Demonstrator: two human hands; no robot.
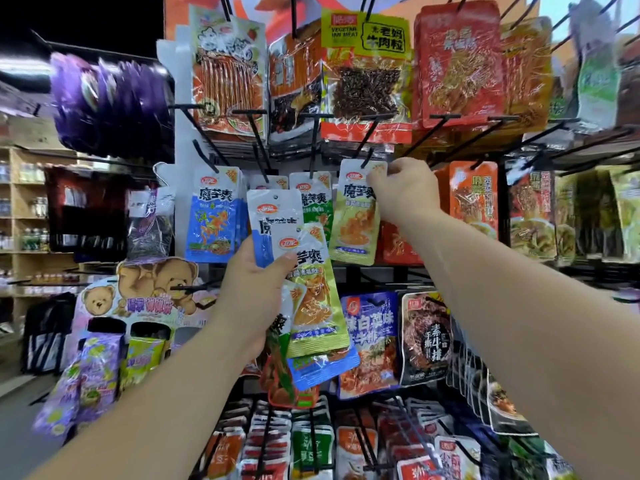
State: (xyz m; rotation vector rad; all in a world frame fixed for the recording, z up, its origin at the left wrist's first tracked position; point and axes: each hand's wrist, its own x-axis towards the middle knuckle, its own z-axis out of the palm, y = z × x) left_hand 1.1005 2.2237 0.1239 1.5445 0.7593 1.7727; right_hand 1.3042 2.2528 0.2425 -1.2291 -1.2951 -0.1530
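My left hand (254, 292) grips a fanned bunch of snack packets: a blue-and-white one (273, 220) on top, a yellow-green one (317, 299) in front, and blue and orange ones below. My right hand (403, 190) reaches up to a yellow-green packet (355, 220) hanging on a black hook (367, 157) and pinches its top right corner. Blue (213, 220) and green (313, 202) packets of the same brand hang on the neighbouring hooks.
A black wire rack (349, 271) with protruding hooks carries many snack bags above, below and to the right. Purple bags (107, 102) hang at upper left. A bear-printed display (152, 289) stands at lower left. Wooden shelves (20, 209) stand at the far left.
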